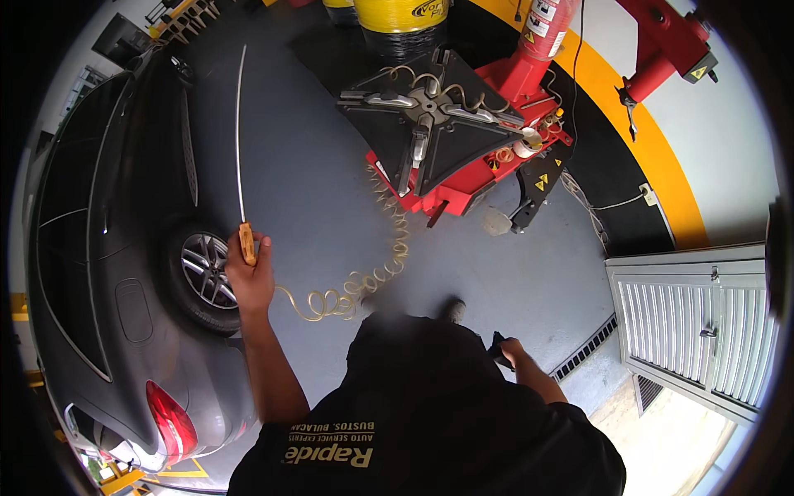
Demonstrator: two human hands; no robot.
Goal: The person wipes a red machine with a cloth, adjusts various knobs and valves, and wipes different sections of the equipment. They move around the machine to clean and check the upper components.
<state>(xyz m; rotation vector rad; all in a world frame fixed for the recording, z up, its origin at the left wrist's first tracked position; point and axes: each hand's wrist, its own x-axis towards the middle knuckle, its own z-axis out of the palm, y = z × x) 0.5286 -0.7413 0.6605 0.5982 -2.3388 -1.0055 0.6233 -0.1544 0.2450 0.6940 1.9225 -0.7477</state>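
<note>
My left hand (251, 269) is closed around the orange handle of a long, thin metal rod (241, 132). The rod points away from me over the grey floor, with its far end raised toward the top of the view. Beside that hand is the rear wheel (207, 269) of a dark grey car. A coiled yellowish air hose (331, 304) trails from near my left wrist toward the tire changer (430, 124). Low at my right side, my right hand (514, 354) is closed on a small black object (499, 347) whose kind I cannot make out.
The dark car (99, 273) fills the left side. Ahead stands the tire changer with its red base (438, 198) and red arm (662, 41). A yellow and black drum (401, 25) is behind it. White louvred cabinet doors (670, 322) and a floor drain grate (585, 349) lie at right.
</note>
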